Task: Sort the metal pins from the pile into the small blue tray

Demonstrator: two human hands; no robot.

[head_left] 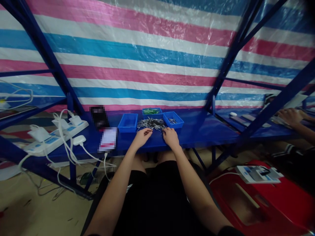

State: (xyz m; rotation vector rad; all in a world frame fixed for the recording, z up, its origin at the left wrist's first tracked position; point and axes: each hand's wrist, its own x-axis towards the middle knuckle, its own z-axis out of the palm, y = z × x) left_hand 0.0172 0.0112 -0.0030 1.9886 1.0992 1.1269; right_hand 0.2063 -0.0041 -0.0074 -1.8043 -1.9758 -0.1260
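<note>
A pile of thin metal pieces lies on the blue table. At its near left edge is my left hand, fingers curled together; what they hold, if anything, is too small to tell. My right hand rests at the pile's near right edge, its fingers bent down and their tips hard to make out. Left of the pile stands a blue tray with nothing visible in it. Behind the pile, another blue tray holds green items. The right blue tray contains some metal pieces.
Two blurred devices and a white power strip with plugs and cables lie to the left. Blue frame bars flank the table. At right are a person's hand and a red stool bearing another power strip.
</note>
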